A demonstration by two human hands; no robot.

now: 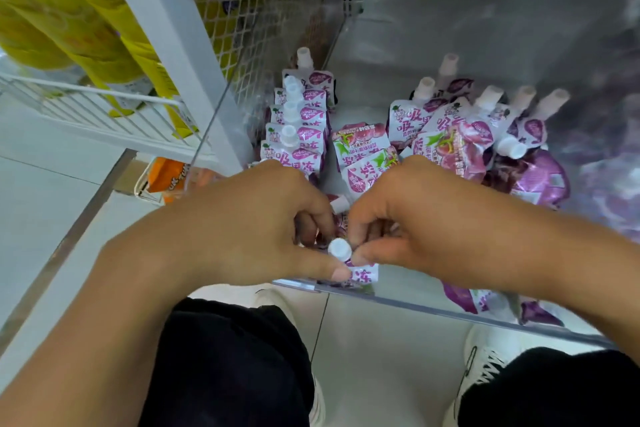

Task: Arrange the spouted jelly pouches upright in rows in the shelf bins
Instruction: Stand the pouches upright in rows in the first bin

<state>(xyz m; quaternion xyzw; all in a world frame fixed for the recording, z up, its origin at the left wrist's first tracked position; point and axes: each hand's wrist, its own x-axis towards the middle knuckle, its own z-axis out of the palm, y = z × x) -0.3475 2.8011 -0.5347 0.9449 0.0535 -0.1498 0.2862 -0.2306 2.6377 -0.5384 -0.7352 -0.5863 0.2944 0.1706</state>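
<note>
left hand: fingers curled down at the near edge of the bin, thumb tip lying along the front of a purple jelly pouch, so gripping it together with the other hand

right hand: curled too, thumb and fingertip pinching right beside the white cap of that same pouch

held pouch: near front of the shelf bin, about middle, just behind the clear front lip, cap pointing up toward the camera

left row: purple pouches standing upright in a neat line, running near to far along the bin's left side next to the wire mesh wall, white spouts up

middle: a couple of pink pouches lying flat/tilted just beyond the hands, not standing

right pile: messy bunch of purple and pink pouches leaning every which way, spouts fanned out toward far right

near right corner: few more purple pouches lying flat against the clear front

off to the left: yellow packs on a white wire rack, orange pack lower down

bottom: black trousers, white shoe, pale tiled floor
</note>
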